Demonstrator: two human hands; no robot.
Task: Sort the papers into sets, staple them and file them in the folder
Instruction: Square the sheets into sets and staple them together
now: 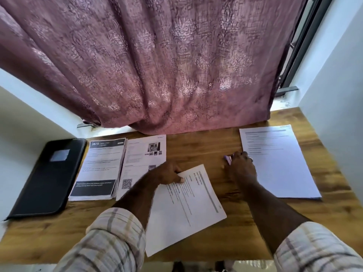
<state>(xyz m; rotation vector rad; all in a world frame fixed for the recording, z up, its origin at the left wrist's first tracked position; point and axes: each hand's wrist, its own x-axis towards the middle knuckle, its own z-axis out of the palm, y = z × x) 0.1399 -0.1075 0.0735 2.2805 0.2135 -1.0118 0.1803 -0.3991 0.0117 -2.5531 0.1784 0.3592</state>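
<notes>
- A wooden desk (196, 148) is standing against a wall, with a mauve patterned curtain (157, 65) hanging down onto its far edge
- The left hand (170, 173) is pinching the near-left corner of a tilted paper set (186, 209), thumb on top and fingers curled beneath the edge; the set is lying at the desk's centre, skewed clockwise, with its lower corner reaching toward the near edge
- The right hand (240, 165) is lying knuckles-up on the desk, fingers curled round a small purple stapler (227, 159); only the tip of the stapler is showing beyond the fingers, and a ring is visible on 1 finger
- The stapler is sitting well apart from the tilted paper set, between it and the sheets at the right
- A white paper stack (279, 163) is lying flat at the right side of the desk, just beside the right hand
- A printed stack headed 3675 (100, 167) is lying at the left, overlapping a sheet with photographs and a QR code (145, 154); the left forearm is crossing this sheet's near corner
- A black folder (49, 175) is lying closed at the far left, partly overhanging the desk's edge, just beside the 3675 stack
- Both forearms are emerging from rolled plaid sleeves (110, 242)
</notes>
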